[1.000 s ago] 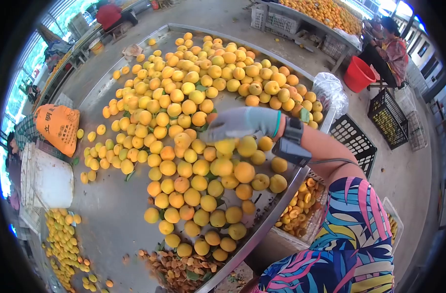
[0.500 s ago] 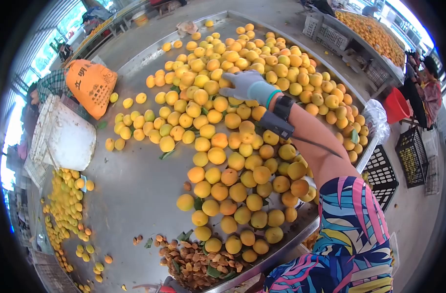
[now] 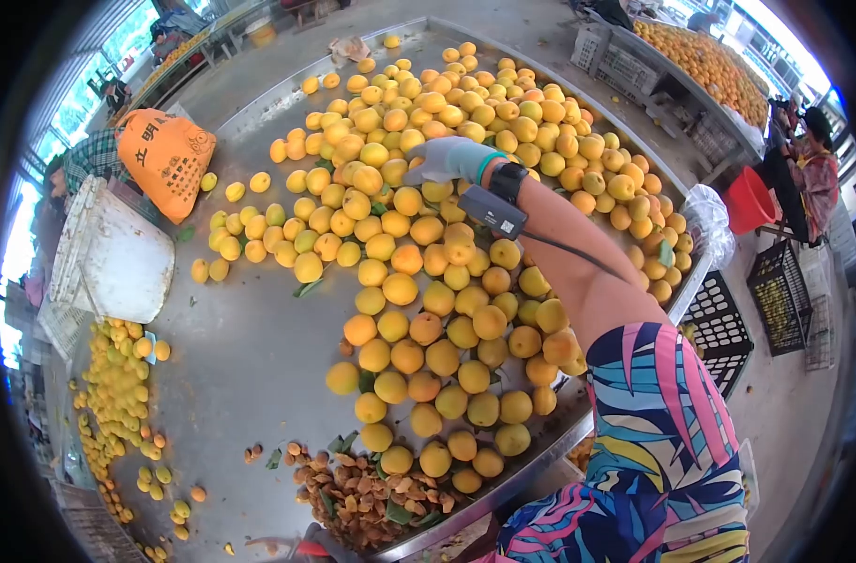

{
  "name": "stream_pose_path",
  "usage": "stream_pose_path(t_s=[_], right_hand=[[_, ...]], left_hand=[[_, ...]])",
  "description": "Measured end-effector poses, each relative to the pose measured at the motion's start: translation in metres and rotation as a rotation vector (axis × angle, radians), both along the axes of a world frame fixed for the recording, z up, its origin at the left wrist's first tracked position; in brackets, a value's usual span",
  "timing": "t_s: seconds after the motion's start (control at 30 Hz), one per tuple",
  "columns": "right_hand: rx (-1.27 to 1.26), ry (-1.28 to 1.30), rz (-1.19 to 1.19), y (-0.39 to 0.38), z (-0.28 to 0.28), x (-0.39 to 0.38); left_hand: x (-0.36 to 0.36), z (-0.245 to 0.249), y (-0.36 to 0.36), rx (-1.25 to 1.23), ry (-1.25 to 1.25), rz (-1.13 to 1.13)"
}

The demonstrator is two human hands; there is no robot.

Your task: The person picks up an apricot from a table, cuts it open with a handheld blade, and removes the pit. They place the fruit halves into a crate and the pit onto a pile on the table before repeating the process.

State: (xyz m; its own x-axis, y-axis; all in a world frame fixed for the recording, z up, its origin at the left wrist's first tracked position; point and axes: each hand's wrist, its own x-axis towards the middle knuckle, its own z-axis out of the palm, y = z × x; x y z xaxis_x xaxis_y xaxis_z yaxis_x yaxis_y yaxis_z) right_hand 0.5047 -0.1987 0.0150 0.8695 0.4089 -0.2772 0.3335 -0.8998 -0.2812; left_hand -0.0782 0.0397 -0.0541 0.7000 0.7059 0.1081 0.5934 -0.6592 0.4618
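Observation:
My right hand (image 3: 439,161), in a grey glove with a teal cuff, reaches over the apricots (image 3: 461,333) spread across the metal table (image 3: 231,375). Its fingers point down among the fruit and are partly hidden, so I cannot tell whether they hold one. At the bottom edge, my left hand (image 3: 332,542), in a dark glove, is closed on a red handle (image 3: 311,548) beside a heap of brown pits (image 3: 376,497) with some green leaves.
A white bucket (image 3: 118,253) and an orange bag (image 3: 165,159) stand on the left. Smaller apricots (image 3: 113,385) lie below the bucket. Black crates (image 3: 719,328), a red bucket (image 3: 753,200) and a seated person (image 3: 812,174) are on the right.
My right hand has moved a little to the left, its fingers now lower among the apricots. The whole view has shifted slightly. More of my left hand and the red handle shows.

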Motion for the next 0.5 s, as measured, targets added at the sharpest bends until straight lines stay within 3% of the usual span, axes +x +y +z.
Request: stream_pose_path(t_s=[0.17,0.33,0.5], right_hand=[[0.135,0.132,0.046,-0.015,0.011,-0.018],[0.053,0.163,0.111,-0.019,0.016,-0.046],[-0.377,0.305,0.438,-0.005,0.036,-0.111]], left_hand=[[0.004,0.0,-0.004,0.033,0.045,-0.066],[0.001,0.0,-0.009,0.068,0.098,-0.117],[-0.005,-0.003,-0.02,0.087,0.144,-0.144]])
